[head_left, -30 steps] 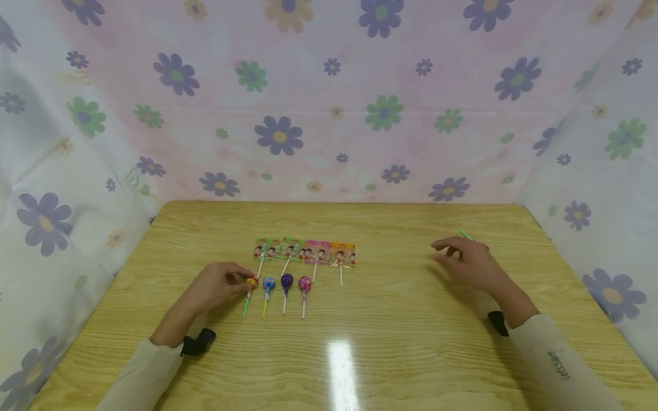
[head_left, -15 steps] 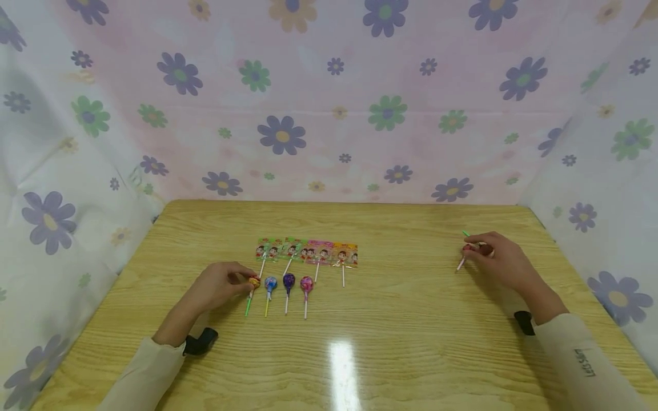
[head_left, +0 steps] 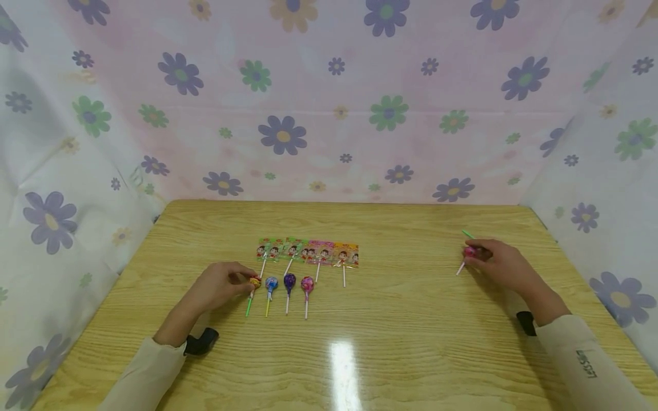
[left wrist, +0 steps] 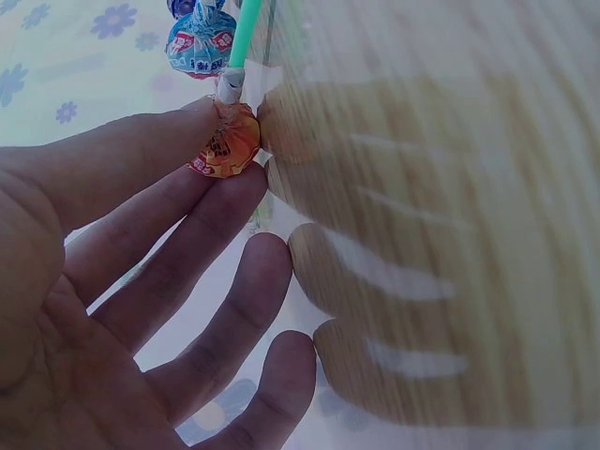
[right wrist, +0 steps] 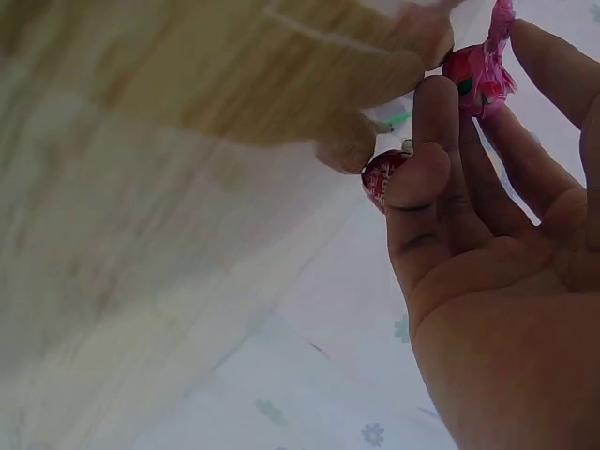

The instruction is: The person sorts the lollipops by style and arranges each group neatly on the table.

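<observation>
My left hand (head_left: 218, 288) pinches the orange-wrapped head of a green-stick lollipop (left wrist: 232, 145) between thumb and fingers, down at the tabletop. To its right, in a row, lie a blue lollipop (head_left: 271, 283), a purple lollipop (head_left: 289, 280) and a pink lollipop (head_left: 307, 283). At the table's right side, my right hand (head_left: 501, 265) holds another pink lollipop (right wrist: 480, 84) by its head, its white stick pointing toward me. A red lollipop (right wrist: 380, 176) sits against that hand's outer fingers; from above, only its green stick (head_left: 468, 234) shows past the knuckles.
Several flat lollipops in clear packets with green, pink and orange tops (head_left: 320, 252) lie overlapped behind the row, white sticks toward me. The wooden table (head_left: 390, 342) meets a flowered cloth (head_left: 329, 137) at its back and sides.
My right hand has moved rightward and come down on the pink lollipop, its fingers closing round the head. The left hand keeps its pinch. The head view has shifted slightly.
</observation>
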Demonstrator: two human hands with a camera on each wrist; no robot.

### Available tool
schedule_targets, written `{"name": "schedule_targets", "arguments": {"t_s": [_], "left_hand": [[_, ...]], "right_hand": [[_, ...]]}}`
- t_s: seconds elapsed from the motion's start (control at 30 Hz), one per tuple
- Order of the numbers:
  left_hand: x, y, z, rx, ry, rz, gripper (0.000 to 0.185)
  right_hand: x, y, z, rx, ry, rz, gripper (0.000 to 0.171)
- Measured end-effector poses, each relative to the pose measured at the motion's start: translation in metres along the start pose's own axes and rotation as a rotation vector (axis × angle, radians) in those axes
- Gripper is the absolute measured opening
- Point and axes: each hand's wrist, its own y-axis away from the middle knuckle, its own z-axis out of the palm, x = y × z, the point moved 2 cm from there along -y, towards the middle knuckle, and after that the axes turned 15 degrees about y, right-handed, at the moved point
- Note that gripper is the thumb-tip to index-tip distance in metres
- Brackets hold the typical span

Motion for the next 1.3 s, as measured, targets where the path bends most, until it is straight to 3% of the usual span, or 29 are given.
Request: {"name": "schedule_targets", "arguments": {"t_s": [0.2,0.43,0.9,1.3], "left_hand": [[0.0008,-0.0003,-0.0001,-0.003,0.003,-0.002,0.023],[0.0014,-0.0004,0.0002,-0.002,0.002,-0.014,0.023],[0.0016,-0.002,-0.0003,-0.011,0.004,0.004,0.022],[-0.0004,-0.0014,-0.0005,-0.012,-0.008,0.004,0.023]], "right_hand": [[0.0005,0.0021,-0.0006,0.001,0.013,0.011,0.058],[0.0018,0.0032,-0.0005,0.037,0.031,-0.008,0.044],[0.0014,0.0024,0.0008,0.019,0.017,0.006,0.046],[-0.0018,0.0054,-0.0021,0.059,0.016,-0.005,0.045]]}}
